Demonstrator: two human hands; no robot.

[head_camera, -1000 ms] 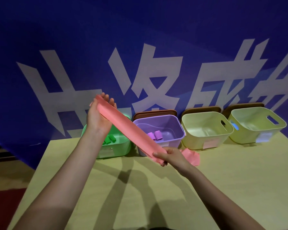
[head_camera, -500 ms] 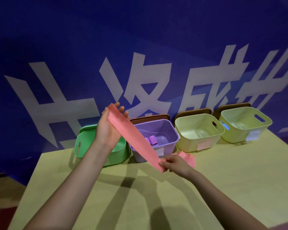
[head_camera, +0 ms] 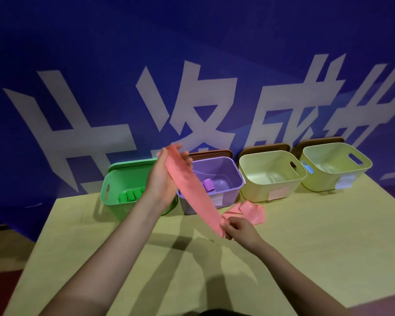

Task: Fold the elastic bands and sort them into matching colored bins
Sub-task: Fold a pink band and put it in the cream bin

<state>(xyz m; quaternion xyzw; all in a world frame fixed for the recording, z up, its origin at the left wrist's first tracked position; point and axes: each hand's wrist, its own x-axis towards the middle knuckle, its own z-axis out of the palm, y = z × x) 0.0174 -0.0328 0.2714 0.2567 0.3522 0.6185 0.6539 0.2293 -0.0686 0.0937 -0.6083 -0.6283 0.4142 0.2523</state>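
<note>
Two hands: both are mine, and both hold one pink elastic band [head_camera: 193, 192] above the table [head_camera: 306, 247].
Left hand [head_camera: 162, 179]: raised in front of the green bin, with the band's upper end lying across the palm; my fingertips [head_camera: 184, 158] show past its far edge, and how tightly they close I cannot tell, since the band covers them.
Right hand [head_camera: 237, 229]: low over the table, thumb and fingers pinching the band's lower end.
Band direction: its long axis runs diagonally, from upper left at my left hand down to lower right at my right hand, pulled flat and straight.
Hidden by the band: part of the purple bin's [head_camera: 228, 160] near-left wall and rim.
Hidden by my left hand: the right side of the green bin [head_camera: 114, 179].
Green bin contents: a few green rolled bands [head_camera: 130, 195], partly cut off by my wrist.
Purple bin contents: one purple rolled band [head_camera: 208, 184].
Other bins: two pale yellow-green ones [head_camera: 271, 156] [head_camera: 335, 148] to the right; what the far one holds is hard to make out.
Second pink band [head_camera: 251, 212]: lying crumpled on the table just beyond my right hand, in front of the purple bin and the nearer pale one.
Labels: small pale stickers [head_camera: 276, 195] on the bin fronts, too blurred to read.
Backdrop: a blue banner [head_camera: 192, 53] with large white characters, cut off at the right edge.
</note>
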